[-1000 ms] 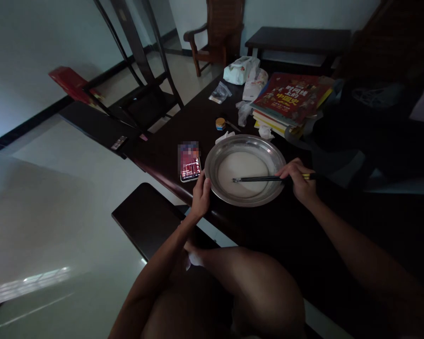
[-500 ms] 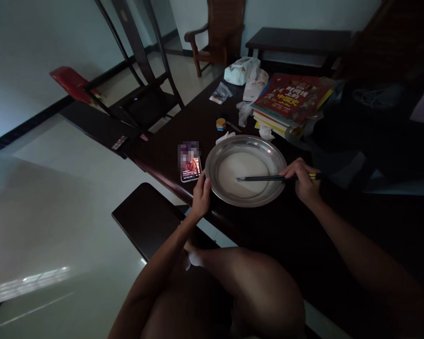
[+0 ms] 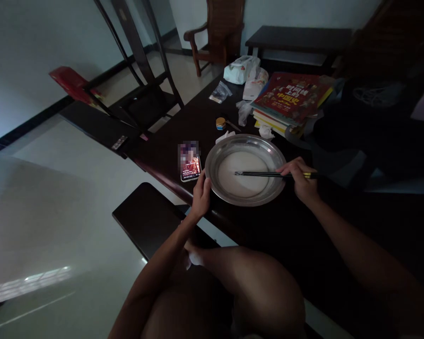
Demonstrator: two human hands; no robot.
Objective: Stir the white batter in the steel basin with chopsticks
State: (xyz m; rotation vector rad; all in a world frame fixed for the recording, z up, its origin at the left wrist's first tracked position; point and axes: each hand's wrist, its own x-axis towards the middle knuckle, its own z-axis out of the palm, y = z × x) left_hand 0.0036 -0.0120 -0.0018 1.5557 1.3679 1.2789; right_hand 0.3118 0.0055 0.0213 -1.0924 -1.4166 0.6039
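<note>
Left of centre a lit phone (image 3: 190, 168) lies on the dark table (image 3: 183, 127), its screen text too small to read, just beside the left hand (image 3: 201, 194), whose fingers curl onto the rim of the metal pan (image 3: 215, 162) at mid-frame. The pan holds pale batter (image 3: 245, 186), and the right hand (image 3: 300, 181) pinches black chopsticks (image 3: 259, 174) with their tips over it. At upper right a red book (image 3: 290, 98) tops a stack, with Chinese lettering on its cover; a small tin (image 3: 220, 123) and plastic bags (image 3: 242, 70) lie beyond the pan.
</note>
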